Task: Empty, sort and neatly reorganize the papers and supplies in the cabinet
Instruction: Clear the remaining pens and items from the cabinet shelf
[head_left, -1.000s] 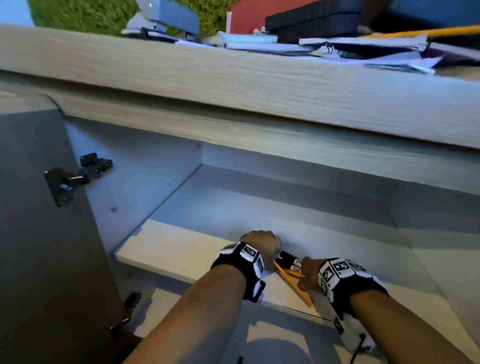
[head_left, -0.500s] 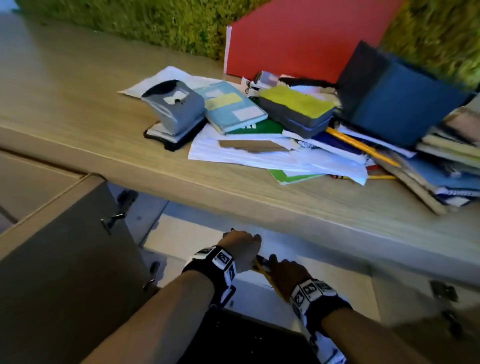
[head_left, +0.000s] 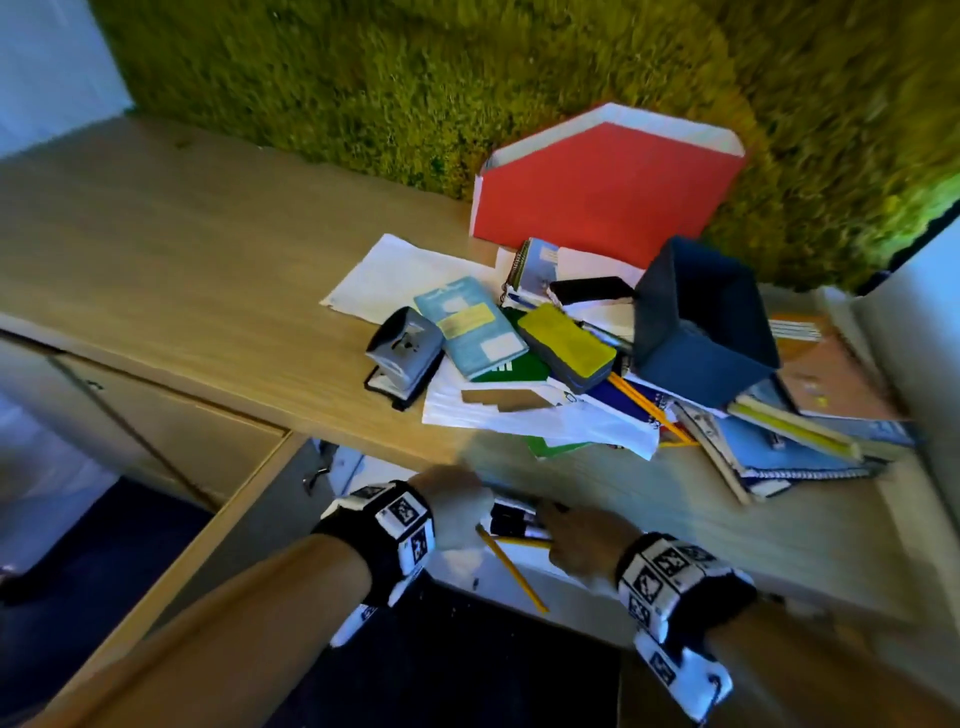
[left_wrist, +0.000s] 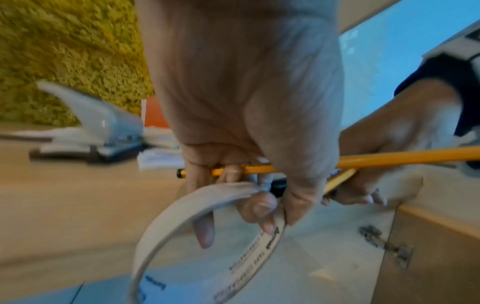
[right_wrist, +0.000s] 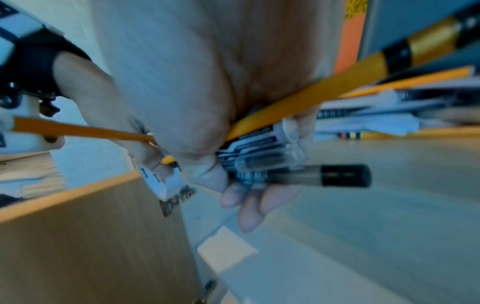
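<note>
Both hands are level with the front edge of the wooden cabinet top (head_left: 208, 291). My left hand (head_left: 457, 504) grips a white tape roll (left_wrist: 197, 236) with its fingers through the ring. It also holds one end of a yellow pencil (left_wrist: 259, 169). My right hand (head_left: 587, 545) grips a bundle of dark pens (right_wrist: 272, 164) together with a second yellow pencil (right_wrist: 311, 98). In the head view, a pencil (head_left: 511, 569) sticks out downward between the two hands, beside the black pens (head_left: 511, 522).
A messy pile lies on the top: a grey hole punch (head_left: 402, 353), papers (head_left: 519, 415), notebooks (head_left: 470, 332), a yellow-topped block (head_left: 566, 345), a dark blue box (head_left: 701, 332) and a red file holder (head_left: 597, 202). The cabinet door (head_left: 208, 545) stands open at left. A green moss wall (head_left: 415, 78) rises behind.
Both hands have come up from the shelf inside the cabinet to the front edge of its top, still holding the pens and pencils. The head view rose from the shelf to the pile.
</note>
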